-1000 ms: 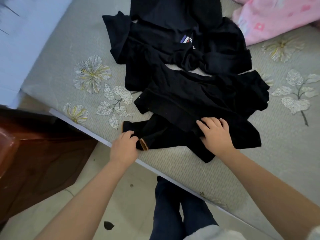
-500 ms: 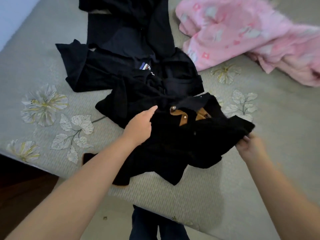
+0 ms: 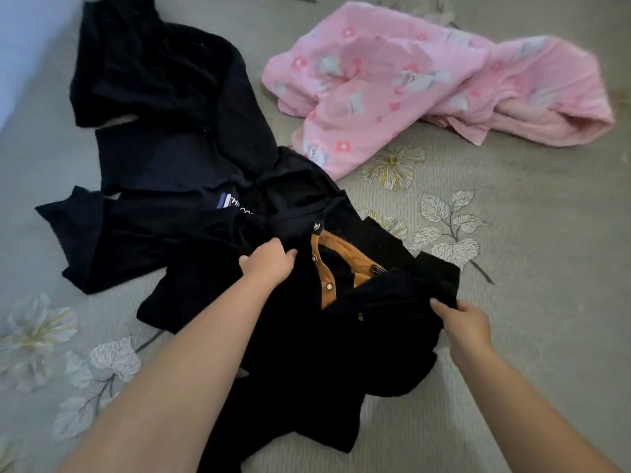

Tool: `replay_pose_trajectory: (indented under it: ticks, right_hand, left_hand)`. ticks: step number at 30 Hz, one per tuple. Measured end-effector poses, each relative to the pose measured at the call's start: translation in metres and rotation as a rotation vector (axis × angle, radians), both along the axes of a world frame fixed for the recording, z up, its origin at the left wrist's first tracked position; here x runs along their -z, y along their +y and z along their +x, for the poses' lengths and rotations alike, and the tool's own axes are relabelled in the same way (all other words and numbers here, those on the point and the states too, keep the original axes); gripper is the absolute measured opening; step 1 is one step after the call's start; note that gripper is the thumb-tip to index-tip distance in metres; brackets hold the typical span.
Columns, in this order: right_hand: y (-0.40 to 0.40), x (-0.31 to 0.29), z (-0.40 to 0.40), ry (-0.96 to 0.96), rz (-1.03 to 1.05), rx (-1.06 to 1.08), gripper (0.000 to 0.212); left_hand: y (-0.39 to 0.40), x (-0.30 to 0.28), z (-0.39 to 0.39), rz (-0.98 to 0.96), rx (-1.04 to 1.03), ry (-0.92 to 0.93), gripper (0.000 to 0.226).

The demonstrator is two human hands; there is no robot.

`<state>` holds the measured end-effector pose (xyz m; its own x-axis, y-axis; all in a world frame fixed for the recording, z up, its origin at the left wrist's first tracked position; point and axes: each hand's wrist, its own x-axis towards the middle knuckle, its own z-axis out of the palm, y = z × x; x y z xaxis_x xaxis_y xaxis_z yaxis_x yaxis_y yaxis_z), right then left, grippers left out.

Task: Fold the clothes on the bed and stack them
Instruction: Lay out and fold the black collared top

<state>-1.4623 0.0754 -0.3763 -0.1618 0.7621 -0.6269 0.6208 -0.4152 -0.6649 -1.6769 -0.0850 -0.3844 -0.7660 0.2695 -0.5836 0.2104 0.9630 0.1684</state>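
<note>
Hands grip one black top (image 3: 307,336), left hand (image 3: 268,262) bunching its collar, right hand (image 3: 461,324) pinching a sleeve mid-frame, so the touching dark shirt (image 3: 143,233) may drag along.

1. Two forearms enter from the bottom edge, both bare up to the frame's border; no sleeve or cuff shows on either.
2. The left hand (image 3: 269,262) wears no glove, ring or watch that can be made out.
3. The right hand (image 3: 461,324) is likewise bare, with short, unpainted-looking fingernails, though motion blur softens the detail.
</note>
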Motion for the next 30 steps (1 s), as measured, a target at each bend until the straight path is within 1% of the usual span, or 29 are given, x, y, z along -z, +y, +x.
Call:
replay_pose_trajectory:
  ticks: [3,5,8,11,15,16,18,20,22,25,27,30]
  right_hand:
    - [0.005,-0.013,0.005,-0.003,0.042,-0.162,0.006]
    - [0.010,-0.029,0.008,-0.038,0.108,-0.297,0.007]
    - [0.027,-0.059,0.006,-0.112,0.226,-0.505,0.014]
    - [0.055,-0.104,-0.001,-0.136,0.360,-0.616,0.019]
    - [0.094,-0.183,-0.013,-0.177,0.569,-0.660,0.026]
    - [0.102,-0.206,-0.015,-0.165,0.632,-0.675,0.026]
    - [0.121,-0.254,-0.018,-0.033,0.741,-0.694,0.025]
    - [0.142,-0.309,-0.012,0.112,0.843,-0.678,0.024]
    - [0.164,-0.363,0.001,0.216,0.938,-0.619,0.026]
    - [0.192,-0.436,0.023,0.346,1.065,-0.536,0.023]
    - [0.210,-0.474,0.044,0.392,1.159,-0.505,0.019]
    - [0.232,-0.515,0.082,0.378,1.329,-0.529,0.020]
  left_hand:
    - [0.003,-0.007,0.005,0.076,0.005,-0.081,0.033]
    - [0.006,-0.019,0.013,0.207,0.000,-0.094,0.027]
    - [0.015,-0.055,0.018,0.393,0.013,-0.056,0.023]
    - [0.034,-0.108,0.018,0.542,0.046,0.054,0.021]
    - [0.079,-0.200,0.032,0.690,0.069,0.186,0.023]
    - [0.093,-0.225,0.040,0.709,0.090,0.211,0.023]
    - [0.121,-0.275,0.057,0.759,0.104,0.274,0.023]
    - [0.146,-0.329,0.074,0.853,0.074,0.351,0.021]
    - [0.166,-0.381,0.092,0.939,0.025,0.463,0.021]
    - [0.182,-0.449,0.119,1.063,-0.040,0.680,0.021]
    - [0.187,-0.485,0.139,1.071,-0.030,0.857,0.018]
    - [0.187,-0.524,0.167,1.019,0.028,1.072,0.019]
